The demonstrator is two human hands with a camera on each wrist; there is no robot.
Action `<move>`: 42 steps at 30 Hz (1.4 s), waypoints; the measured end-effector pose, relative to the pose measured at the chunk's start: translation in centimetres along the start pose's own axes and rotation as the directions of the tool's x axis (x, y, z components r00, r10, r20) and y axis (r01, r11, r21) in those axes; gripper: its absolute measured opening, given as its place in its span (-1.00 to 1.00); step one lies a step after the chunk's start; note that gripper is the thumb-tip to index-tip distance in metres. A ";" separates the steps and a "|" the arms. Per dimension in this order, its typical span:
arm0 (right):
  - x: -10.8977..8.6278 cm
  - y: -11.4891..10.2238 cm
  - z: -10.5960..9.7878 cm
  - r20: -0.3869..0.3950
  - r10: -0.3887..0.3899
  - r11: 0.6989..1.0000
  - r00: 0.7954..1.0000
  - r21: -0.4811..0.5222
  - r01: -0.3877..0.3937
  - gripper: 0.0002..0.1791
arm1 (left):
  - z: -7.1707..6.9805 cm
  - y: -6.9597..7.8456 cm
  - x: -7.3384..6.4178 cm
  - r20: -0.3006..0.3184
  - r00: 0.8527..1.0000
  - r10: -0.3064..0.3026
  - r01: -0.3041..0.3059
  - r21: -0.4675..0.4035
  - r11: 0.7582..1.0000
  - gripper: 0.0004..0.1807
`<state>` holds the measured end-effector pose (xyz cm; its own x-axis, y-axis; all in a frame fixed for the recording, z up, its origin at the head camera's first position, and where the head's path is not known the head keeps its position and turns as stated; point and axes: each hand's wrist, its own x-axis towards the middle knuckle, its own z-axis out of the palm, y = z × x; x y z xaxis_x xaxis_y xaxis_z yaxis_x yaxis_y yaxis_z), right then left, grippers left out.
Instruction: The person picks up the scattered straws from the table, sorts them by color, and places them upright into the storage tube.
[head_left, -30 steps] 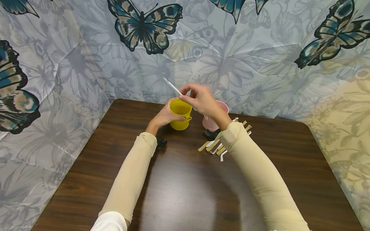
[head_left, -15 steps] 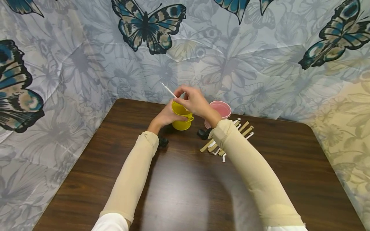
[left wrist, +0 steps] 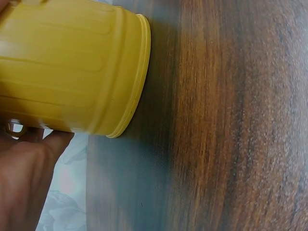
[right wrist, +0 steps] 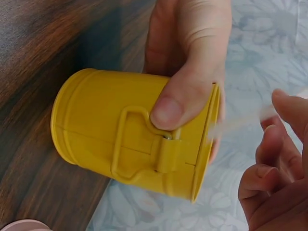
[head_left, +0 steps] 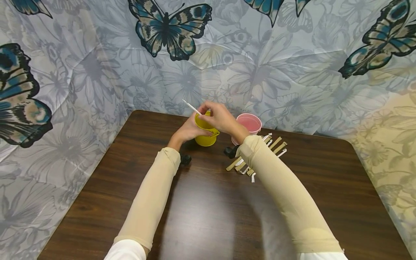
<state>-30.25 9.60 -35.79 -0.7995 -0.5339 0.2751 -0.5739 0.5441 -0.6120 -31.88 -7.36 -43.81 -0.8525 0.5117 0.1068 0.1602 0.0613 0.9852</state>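
1. While a person reaches forward, the cream left sleeve and right sleeve stretch over a dark wood-grain table, on the near side of both hands.
2. On the near side of the right hand, partly covered by its sleeve, flat tan sticks and white pieces with bent ends lie together, mostly slanting one way.
3. Black gadgets show at the wrists, one beside each.
4. The left hand grips a yellow bucket, thumb pressed on the outer wall beside a wire handle. Its mouth faces up; whether its base touches the table cannot be told.
5. Just to the right of the left hand and above the bucket, the right hand pinches a slim white stick. One end juts up and leftward past the fingers; the other, blurred in the right-wrist view, reaches the bucket's mouth, though whether it passes inside is unclear.
6. Beyond the right wrist, partly hidden by it, stands a pink bucket.
7. Past both hands hangs a pale floral cloth printed with teal-and-black butterflies.
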 end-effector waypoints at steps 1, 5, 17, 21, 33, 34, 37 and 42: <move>-0.1 0.0 0.0 0.002 -0.002 1.000 1.000 0.004 0.002 -0.84 | 0.0 -0.3 0.1 -0.004 1.000 -0.003 0.003 0.009 1.000 0.01; -0.5 0.2 -0.3 0.014 0.001 1.000 1.000 0.013 -0.002 -0.78 | -0.1 -1.1 0.2 -0.066 0.995 -0.070 0.076 0.097 0.992 0.11; -4.6 1.1 -2.6 0.030 0.010 1.000 0.999 -0.027 -0.009 -0.75 | 0.2 -1.1 -0.2 -0.110 0.988 -0.110 0.119 0.084 0.989 0.07; -6.8 1.6 -3.6 0.067 0.009 0.999 0.998 -0.053 -0.006 -0.74 | 0.2 -1.0 -0.2 -0.131 0.987 -0.095 0.107 0.087 0.990 0.05; -13.3 4.3 -5.5 0.103 0.118 0.986 0.988 -0.132 -0.104 -0.84 | 0.1 -1.1 -0.1 -0.149 0.984 -0.099 0.112 0.082 0.990 0.09; -13.7 4.5 -5.5 0.099 0.122 0.985 0.988 -0.137 -0.108 -0.85 | 0.1 -1.1 -0.1 -0.152 0.983 -0.100 0.114 0.082 0.990 0.09; -14.8 5.1 -5.7 0.094 0.126 0.983 0.988 -0.149 -0.111 -0.85 | 0.2 -1.1 -0.1 -0.147 0.984 -0.100 0.113 0.085 0.990 0.10; -16.6 6.2 -6.0 0.105 0.160 0.974 0.982 -0.177 -0.140 -0.87 | 0.2 -1.1 0.0 -0.141 0.985 -0.097 0.110 0.086 0.990 0.08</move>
<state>-21.57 25.75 -39.69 -0.8578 -0.5053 0.0941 -0.4788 0.7191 -0.5037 -31.99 -7.24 -44.93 -0.9255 0.3776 0.0285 0.1077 0.1904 0.9758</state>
